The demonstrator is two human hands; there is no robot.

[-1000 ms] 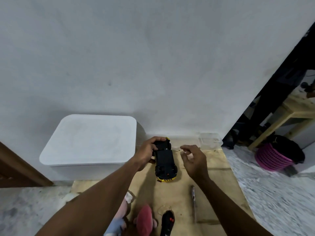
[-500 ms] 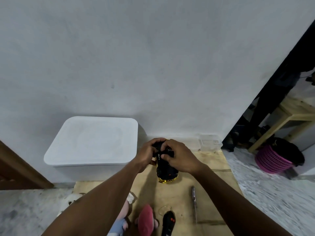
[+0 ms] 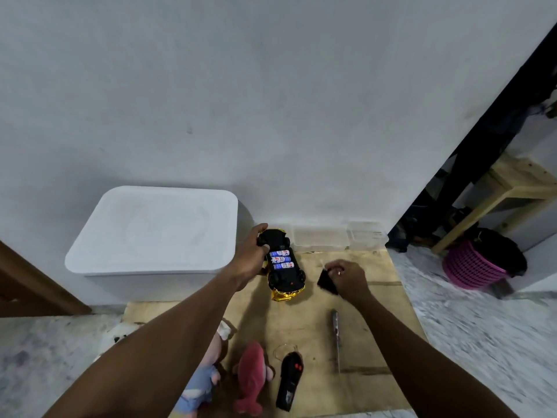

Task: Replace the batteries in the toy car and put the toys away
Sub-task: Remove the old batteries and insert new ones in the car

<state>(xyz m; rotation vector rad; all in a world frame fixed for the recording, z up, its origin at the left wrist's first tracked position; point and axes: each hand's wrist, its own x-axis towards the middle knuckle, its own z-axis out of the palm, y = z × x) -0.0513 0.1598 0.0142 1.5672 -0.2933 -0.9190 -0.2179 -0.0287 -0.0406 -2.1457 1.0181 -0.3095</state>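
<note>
- Toy car (image 3: 283, 263) is lying upside down on the plywood board (image 3: 376, 300), nose twd the camera, just R of the white lidded bin (image 3: 153, 233); batt. bay is uncovered, w/ 3 blue-and-white cells (image 3: 281, 260) seated side by side
- Left hand (image 3: 251, 259) is clamped on the car's far end, fingers curled over the chassis, thumb beside the bay; car is pinned to the board
- Right hand (image 3: 346, 277) is closed on the black batt. cover (image 3: 327, 280), held apart from the car, over the board; a glint betw. the fingertips may be the screw, too small to be told
- Step in hand, as judged: cover to be parked, then old cells to be pulled
- Cover + any screw are best set down close by, flat on the board, away fr. the edge; small parts are easily lost on the marbled floor (image 3: 482, 327)
- Car should be kept pressed down while each cell is levered up fr. the spring end; polarity is to be noted before removal
- Screwdriver (image 3: 336, 333) is lying near the right forearm, within reach for refitting
- Remote (image 3: 289, 378) and plush toys (image 3: 250, 378) are left at the board's near edge, not yet put away; clear boxes (image 3: 340, 236) are stood agst the wall
</note>
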